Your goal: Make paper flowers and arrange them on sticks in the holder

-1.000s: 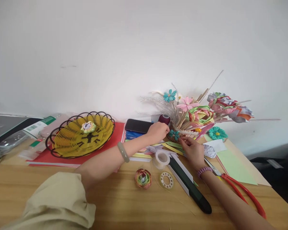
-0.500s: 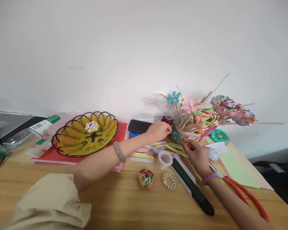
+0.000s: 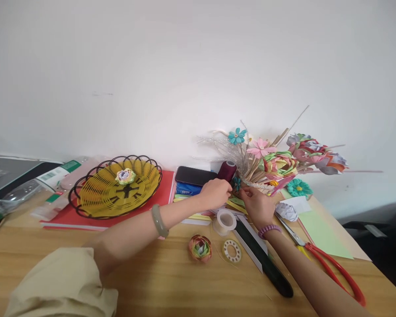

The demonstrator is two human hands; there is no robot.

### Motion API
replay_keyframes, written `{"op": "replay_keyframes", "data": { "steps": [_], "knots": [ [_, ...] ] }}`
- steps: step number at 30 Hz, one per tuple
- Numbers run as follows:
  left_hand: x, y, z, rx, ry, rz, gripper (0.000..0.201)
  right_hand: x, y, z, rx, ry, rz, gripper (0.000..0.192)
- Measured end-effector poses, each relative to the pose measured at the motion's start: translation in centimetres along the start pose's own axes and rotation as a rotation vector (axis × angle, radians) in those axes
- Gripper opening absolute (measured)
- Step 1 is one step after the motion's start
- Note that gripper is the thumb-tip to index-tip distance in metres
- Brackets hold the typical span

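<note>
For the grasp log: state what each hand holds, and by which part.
Both the left hand and right hand pinch at the bouquet base by the small teal flower; exact grip hidden.

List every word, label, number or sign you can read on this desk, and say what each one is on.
No text here can be read.
Blue packet under the phone: white print, too blurred to read.
White and green label at the left: a barcode and small print, too small to read.
Spool of thread, by the left hand and right hand: no print shows.
</note>
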State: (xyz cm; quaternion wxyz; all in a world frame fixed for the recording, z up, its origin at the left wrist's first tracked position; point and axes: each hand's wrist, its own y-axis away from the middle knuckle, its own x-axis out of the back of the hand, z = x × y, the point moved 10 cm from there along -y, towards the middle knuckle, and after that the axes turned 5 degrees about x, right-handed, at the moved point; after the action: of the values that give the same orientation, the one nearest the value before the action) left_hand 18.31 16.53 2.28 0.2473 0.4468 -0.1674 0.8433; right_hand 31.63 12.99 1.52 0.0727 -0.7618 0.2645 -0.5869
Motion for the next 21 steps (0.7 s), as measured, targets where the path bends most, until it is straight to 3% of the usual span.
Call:
{"op": "replay_keyframes", "data": {
  "steps": [8,13,16,19,20,21],
  "knots": [
    [0.4,0.5,-0.4,-0.055,0.062,-0.045,0.027,-0.5,0.2,0.7,-0.063,0.044,0.007,0.031],
    [1.2,1.1,0.0,-0.055,0.154,-0.05,0.025,-0.1,-0.1,0.2,-0.011,-0.018,0.031,0.033],
    [2.1,2.4,0.4,-0.029,0.25,-0.055,0.025,1.9,0.8,-1.1,0.073,-0.094,0.052,0.041],
    [2.3,4.9,0.9,0.02,0.386,-0.086,0.031,5.4,3.3,-2.2,0.161,-0.147,0.105,0.048],
    [2.2,5.9,1.1,0.049,0.473,-0.105,0.038,6.7,4.4,-2.8,0.23,-0.145,0.145,0.046],
    [1.9,7.1,1.0,0.115,0.762,-0.137,0.046,7.7,5.7,-3.4,0.303,-0.147,0.179,0.043]
  ]
}}
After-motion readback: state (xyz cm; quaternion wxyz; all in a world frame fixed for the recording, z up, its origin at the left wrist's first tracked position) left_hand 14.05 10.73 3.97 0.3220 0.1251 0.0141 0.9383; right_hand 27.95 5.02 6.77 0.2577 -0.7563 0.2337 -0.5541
